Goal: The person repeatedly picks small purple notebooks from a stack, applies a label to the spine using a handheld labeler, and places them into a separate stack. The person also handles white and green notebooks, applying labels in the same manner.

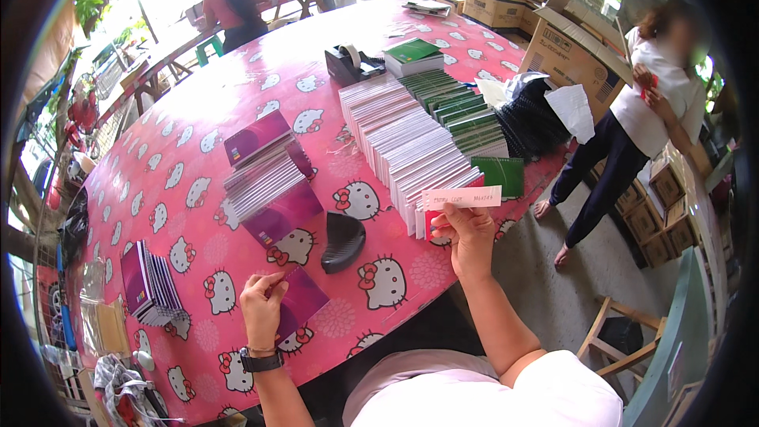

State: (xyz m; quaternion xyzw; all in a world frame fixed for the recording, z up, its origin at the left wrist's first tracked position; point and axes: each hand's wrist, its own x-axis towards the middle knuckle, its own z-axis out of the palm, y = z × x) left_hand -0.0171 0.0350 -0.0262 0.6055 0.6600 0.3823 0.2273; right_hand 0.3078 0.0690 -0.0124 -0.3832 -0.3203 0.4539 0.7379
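A long pale-pink paper slip [462,198] is pinched in the right hand [470,239]. On the pink cat-print tablecloth [428,270], a flat rectangular purple notebook [304,302] is touched by the left hand [262,306]; whether it is gripped cannot be told.

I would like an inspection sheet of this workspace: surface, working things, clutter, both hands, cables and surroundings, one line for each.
Surface: pink tablecloth with cat-face print, glare toward the far side.
Job's things: purple notebook near the front edge; pale pink paper strip held up; white-edged notebooks in a long row, green notebooks beside them.
Clutter: black tape dispenser; curved black object, kind unclear.
Hands: left hand touches the purple notebook; right hand pinches the paper strip.
Cables: nothing seen for certain.
Surroundings: cardboard boxes at the far right; one person standing on the right, another in the left background.
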